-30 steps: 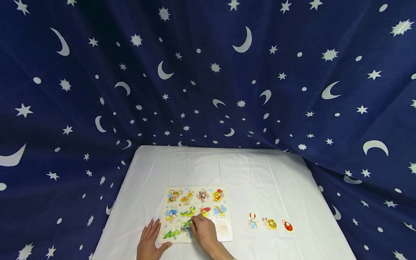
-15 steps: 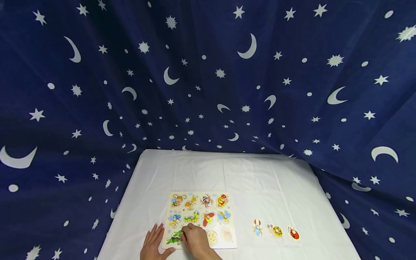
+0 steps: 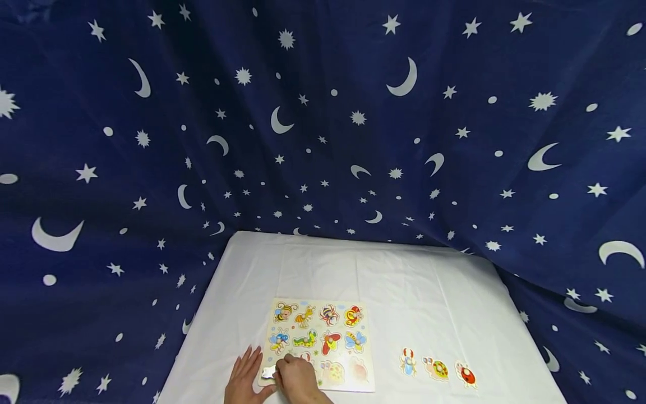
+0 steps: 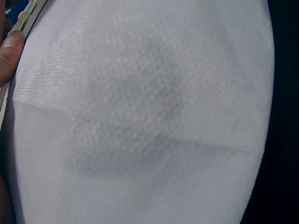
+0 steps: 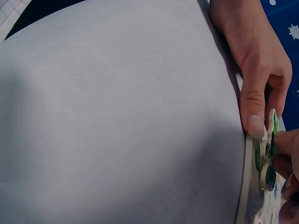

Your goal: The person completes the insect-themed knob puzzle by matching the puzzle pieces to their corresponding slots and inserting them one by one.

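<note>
A wooden peg puzzle board point(image 3: 345, 356) lies on the white cloth, its two upper rows filled with insect pieces. My right hand point(image 3: 299, 380) pinches a green grasshopper puzzle piece point(image 5: 274, 122) over the board's front left corner. In the head view this piece catches a white glare; the right wrist view shows it tilted up from the board. My left hand point(image 3: 244, 377) lies with fingers spread along the board's left side, its thumb point(image 4: 10, 56) at the front edge. Printed recesses for the snail point(image 3: 333, 372) and ladybug point(image 3: 359, 370) show in the bottom row.
To the board's right lie three loose pieces: a blue stag beetle point(image 3: 407, 362), a snail point(image 3: 437, 369) and a red ladybug point(image 3: 466, 375). A dark blue curtain point(image 3: 323, 140) with moons and stars surrounds the white-covered table point(image 3: 393, 292).
My right hand has moved left across the bottom row with the grasshopper piece, which has tilted into a glare. My left hand stays at the board's edge. The head view has shifted slightly.
</note>
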A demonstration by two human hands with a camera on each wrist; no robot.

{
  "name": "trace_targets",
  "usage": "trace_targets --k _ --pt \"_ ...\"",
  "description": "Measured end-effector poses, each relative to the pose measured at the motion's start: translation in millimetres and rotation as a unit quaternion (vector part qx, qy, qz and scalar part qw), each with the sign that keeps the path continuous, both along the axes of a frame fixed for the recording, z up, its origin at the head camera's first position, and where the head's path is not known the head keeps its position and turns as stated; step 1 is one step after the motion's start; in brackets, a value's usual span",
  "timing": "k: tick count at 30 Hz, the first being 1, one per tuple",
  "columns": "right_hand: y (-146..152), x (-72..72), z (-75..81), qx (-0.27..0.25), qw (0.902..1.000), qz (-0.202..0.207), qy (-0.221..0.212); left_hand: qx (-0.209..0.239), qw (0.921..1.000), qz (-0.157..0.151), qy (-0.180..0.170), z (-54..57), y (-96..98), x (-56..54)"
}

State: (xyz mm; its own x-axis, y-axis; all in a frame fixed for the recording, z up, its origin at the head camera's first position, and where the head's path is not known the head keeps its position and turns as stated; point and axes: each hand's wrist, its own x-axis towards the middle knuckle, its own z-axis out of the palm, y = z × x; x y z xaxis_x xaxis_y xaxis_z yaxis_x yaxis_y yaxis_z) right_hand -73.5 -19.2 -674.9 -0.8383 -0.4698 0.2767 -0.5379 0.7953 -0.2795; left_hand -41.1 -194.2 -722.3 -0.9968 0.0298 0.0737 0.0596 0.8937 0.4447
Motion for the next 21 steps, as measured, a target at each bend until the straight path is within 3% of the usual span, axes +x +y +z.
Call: trace_targets --k 4,7,17,21 --pt "2.3 -0.8 -0.1 0.004 0.9989 0.000 -0.046 0.006 0.9996 0.006 -0.028 1.8 2.8 -0.8" --pt "2.1 -0.6 -0.5 0.005 0.9985 0.001 -0.055 0.005 0.9989 0.010 -0.046 2.7 2.5 -1.3" --pt "-0.5 0.9 -6.5 0.016 0.9983 -0.005 -0.056 0.003 0.9999 0.007 -0.010 -0.7 1.7 0.4" --pt "-0.5 0.8 -9.6 0.012 0.9985 -0.003 -0.054 0.004 0.9999 0.009 -0.011 0.5 3.0 0.2"
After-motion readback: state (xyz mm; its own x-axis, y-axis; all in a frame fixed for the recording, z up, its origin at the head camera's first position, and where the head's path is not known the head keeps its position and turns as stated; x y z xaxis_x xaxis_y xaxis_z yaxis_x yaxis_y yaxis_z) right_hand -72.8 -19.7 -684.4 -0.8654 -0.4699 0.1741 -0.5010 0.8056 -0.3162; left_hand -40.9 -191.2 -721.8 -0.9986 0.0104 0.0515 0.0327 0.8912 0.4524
